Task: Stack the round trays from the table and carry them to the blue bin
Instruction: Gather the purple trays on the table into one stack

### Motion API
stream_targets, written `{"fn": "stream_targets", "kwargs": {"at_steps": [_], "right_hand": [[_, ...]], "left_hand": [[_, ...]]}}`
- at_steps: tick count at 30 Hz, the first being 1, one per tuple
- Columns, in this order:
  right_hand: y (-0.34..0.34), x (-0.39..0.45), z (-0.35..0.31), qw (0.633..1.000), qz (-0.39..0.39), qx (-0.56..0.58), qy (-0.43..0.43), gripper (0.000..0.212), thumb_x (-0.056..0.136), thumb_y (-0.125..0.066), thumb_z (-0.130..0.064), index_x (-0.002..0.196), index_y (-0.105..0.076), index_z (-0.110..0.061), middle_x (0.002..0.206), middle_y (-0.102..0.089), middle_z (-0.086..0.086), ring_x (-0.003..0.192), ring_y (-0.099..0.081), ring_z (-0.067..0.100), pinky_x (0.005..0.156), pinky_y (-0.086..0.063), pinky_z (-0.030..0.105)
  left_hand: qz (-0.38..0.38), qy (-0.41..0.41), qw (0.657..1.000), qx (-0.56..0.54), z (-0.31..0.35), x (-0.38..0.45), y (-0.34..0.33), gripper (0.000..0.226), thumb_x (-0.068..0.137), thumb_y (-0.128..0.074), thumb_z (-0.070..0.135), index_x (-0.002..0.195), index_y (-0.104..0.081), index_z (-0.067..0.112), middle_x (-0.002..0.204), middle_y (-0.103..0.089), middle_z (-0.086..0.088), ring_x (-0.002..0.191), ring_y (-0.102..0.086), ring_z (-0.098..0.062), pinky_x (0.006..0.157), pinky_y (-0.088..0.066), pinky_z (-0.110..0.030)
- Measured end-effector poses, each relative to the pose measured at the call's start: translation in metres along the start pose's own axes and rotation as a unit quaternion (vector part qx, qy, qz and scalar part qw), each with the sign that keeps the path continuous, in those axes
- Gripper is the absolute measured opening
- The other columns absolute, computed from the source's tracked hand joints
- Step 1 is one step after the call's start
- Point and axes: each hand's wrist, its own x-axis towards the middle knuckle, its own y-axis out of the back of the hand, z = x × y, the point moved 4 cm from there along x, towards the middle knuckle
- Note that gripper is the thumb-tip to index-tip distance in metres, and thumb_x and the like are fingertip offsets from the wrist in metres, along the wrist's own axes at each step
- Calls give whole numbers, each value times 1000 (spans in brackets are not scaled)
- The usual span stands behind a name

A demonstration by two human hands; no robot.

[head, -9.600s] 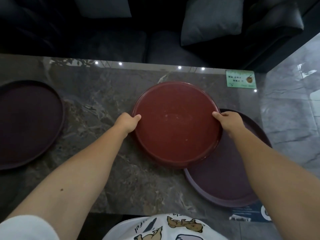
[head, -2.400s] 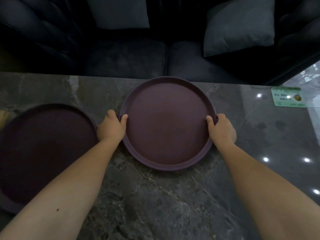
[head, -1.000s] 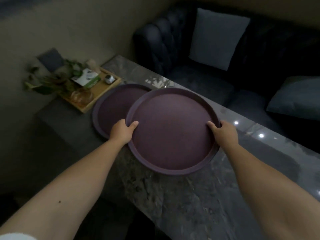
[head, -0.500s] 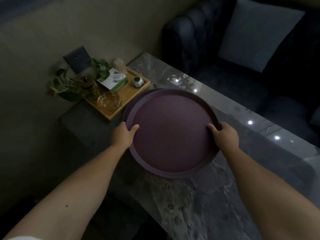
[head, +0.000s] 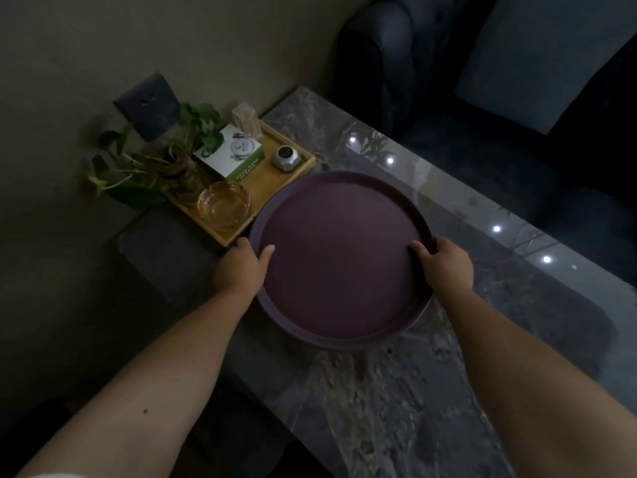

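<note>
Sitting at the far left end of the marble worktop (head: pixel 396 391): a wooden tray (head: pixel 262 188) carrying a glass ashtray (head: pixel 223 204), a green-and-white box (head: pixel 230 157), a small silver container (head: pixel 286 157) and a trailing plant (head: pixel 151 163). Lying beyond, on a dark sofa (head: pixel 431 108), a grey cushion (head: pixel 544 53).

A grey marble counter (head: pixel 396 401) carries a round purple tray (head: pixel 339 260). Just beside the tray, toward the wall, lies a wooden tray (head: pixel 262 182) of small items.

Tray (head: pixel 339 260) hides any tray beneath; box (head: pixel 230 155) print unreadable.
</note>
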Motion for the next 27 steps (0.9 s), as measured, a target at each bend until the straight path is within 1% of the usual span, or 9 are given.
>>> {"fn": "stream_targets", "kwargs": {"at_steps": [2,4,6,9,13,16,19,22,27], "right_hand": [[-3,4,0,1000,0,-10,-2,42,82,-51,-63,88,-60,-23,76,-61,-1,67,-53,21,55,-39,32],[-5,7,0,1000,0,-21,-4,43,82,-51,-64,87,-60,-22,81,-65,3,73,-58,26,60,-47,36],[-7,8,1,1000,5,-30,-3,47,82,-50,-65,91,-61,-20,84,-66,5,78,-61,29,65,-51,40],[-6,11,3,999,12,-40,0,53,82,-49,-66,99,-61,-18,90,-67,7,83,-62,31,66,-51,40],[-8,11,8,999,17,-45,-4,55,83,-46,-67,101,-60,-17,93,-66,7,84,-61,30,62,-48,38],[-10,10,9,998,7,-60,-13,59,86,-41,-67,110,-56,-15,105,-61,12,88,-59,33,68,-51,44],[-11,9,8,998,2,-63,-20,59,89,-40,-64,115,-54,-13,112,-57,14,92,-58,35,72,-51,46],[-11,6,8,998,3,-58,-15,54,90,-41,-60,111,-55,-12,107,-60,13,91,-58,34,70,-50,45],[-10,3,8,998,9,-59,-22,45,93,-39,-52,97,-57,-11,94,-63,13,80,-58,32,64,-47,39]], "left_hand": [[1,1,1000,6,2,3,-1,45,89,-47,58,98,-50,14,86,-57,-6,67,-57,-20,56,-52,-37],[3,2,1000,19,4,5,-2,46,89,-46,58,99,-50,13,87,-58,-7,67,-58,-21,55,-51,-37],[6,1,1000,27,6,7,-4,48,89,-45,59,100,-50,12,88,-59,-8,68,-58,-22,54,-51,-37],[11,-7,999,39,8,9,-7,49,89,-43,59,101,-49,12,88,-58,-8,68,-58,-22,54,-52,-37],[17,-17,999,39,9,10,-11,47,89,-43,60,99,-48,14,93,-56,-8,67,-56,-20,50,-46,-33],[19,-14,1000,18,7,9,-14,49,90,-43,59,104,-47,13,106,-52,-10,73,-56,-22,51,-45,-34],[14,-15,1000,8,6,9,-16,48,90,-44,58,106,-47,13,110,-51,-12,74,-55,-21,51,-44,-33],[3,-10,1000,7,5,10,-16,48,90,-45,57,106,-47,12,107,-53,-12,73,-56,-21,53,-48,-34],[5,-11,999,37,7,7,-14,48,91,-46,54,108,-50,9,105,-54,-13,74,-57,-23,57,-52,-37]]}}
